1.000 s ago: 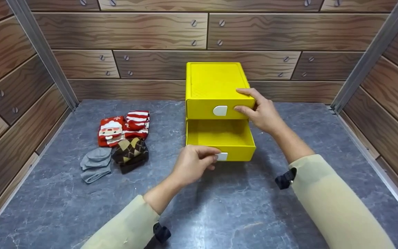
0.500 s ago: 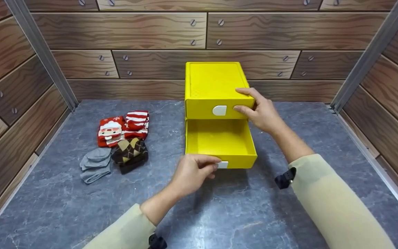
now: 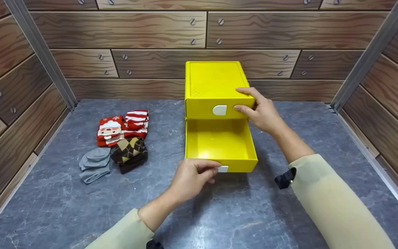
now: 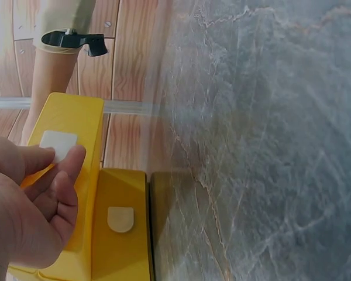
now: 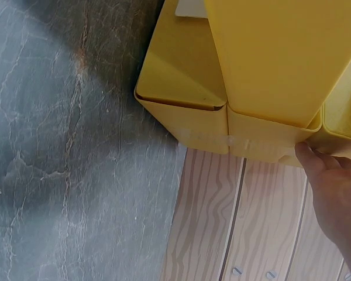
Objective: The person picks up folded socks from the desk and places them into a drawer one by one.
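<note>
A yellow drawer cabinet (image 3: 216, 79) stands near the back wall, its middle drawer (image 3: 219, 141) pulled far out and bare inside. My left hand (image 3: 190, 180) pinches the white handle (image 3: 223, 168) on that drawer's front between thumb and fingers. At the cabinet's upper right corner, my right hand (image 3: 263, 112) grips with the thumb on the top drawer's front and a finger on the lid. The left wrist view shows the lowest drawer (image 4: 120, 246), shut, with its own handle; the pulled-out drawer hides it in the head view.
To the left lie red Santa socks (image 3: 111, 131) with a red-and-white striped part (image 3: 136, 121). Folded brown argyle socks (image 3: 130, 154) and grey socks (image 3: 95, 164) sit in front of them. Wood-patterned walls (image 3: 123, 31) enclose the grey marbled table (image 3: 123, 214) at the back and sides.
The middle drawer has slid farther out toward me, with my left hand moving back on its handle. My right hand stays at the cabinet's corner. The socks have not moved.
</note>
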Tool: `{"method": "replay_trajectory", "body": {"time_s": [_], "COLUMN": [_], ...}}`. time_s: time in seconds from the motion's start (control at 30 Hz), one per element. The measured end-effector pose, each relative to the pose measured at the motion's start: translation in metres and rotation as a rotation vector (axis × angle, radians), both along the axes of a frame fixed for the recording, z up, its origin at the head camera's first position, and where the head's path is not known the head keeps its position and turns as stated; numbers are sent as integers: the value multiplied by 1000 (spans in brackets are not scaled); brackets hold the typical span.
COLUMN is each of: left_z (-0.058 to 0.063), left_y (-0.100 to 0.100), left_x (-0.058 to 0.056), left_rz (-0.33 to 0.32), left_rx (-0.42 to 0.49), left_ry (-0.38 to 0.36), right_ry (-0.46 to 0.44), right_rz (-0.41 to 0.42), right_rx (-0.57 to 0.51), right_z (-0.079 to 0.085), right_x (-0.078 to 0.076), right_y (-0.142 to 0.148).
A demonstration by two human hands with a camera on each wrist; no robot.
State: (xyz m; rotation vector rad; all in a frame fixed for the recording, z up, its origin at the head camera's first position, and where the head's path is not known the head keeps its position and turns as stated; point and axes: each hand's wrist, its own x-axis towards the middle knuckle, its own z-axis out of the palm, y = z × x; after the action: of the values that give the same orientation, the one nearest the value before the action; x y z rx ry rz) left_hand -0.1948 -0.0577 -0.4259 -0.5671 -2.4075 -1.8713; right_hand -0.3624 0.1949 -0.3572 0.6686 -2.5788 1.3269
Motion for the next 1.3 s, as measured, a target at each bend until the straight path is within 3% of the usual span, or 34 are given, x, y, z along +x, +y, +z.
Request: {"method": "replay_trajectory", "body": {"time_s": [0.33, 0.57, 0.73, 0.9, 1.03, 1.17, 1.3], "left_z": [1, 16, 40, 69, 84, 82, 64], "left_y": [-11, -53, -106, -162, -204, -240, -271], "left_x": [3, 8, 11, 10, 6, -4, -16], "left_rz": [-77, -102, -14, 176, 285, 317, 305], "left_rx": [26, -85, -133, -51, 11, 79, 160], "left_ry": [-4, -19, 4, 39, 19, -4, -19], "right_ry": [0, -23, -44, -39, -48, -57, -51], "right_rz": [-11, 0, 7, 5, 8, 1, -3], "right_rx": [7, -1, 0, -4, -11, -10, -6], "right_z": [1, 2, 3, 3, 3, 3, 2], "right_x": [1, 1, 2, 1, 1, 1, 1], "right_y": [1, 0, -2, -3, -3, -3, -2]}}
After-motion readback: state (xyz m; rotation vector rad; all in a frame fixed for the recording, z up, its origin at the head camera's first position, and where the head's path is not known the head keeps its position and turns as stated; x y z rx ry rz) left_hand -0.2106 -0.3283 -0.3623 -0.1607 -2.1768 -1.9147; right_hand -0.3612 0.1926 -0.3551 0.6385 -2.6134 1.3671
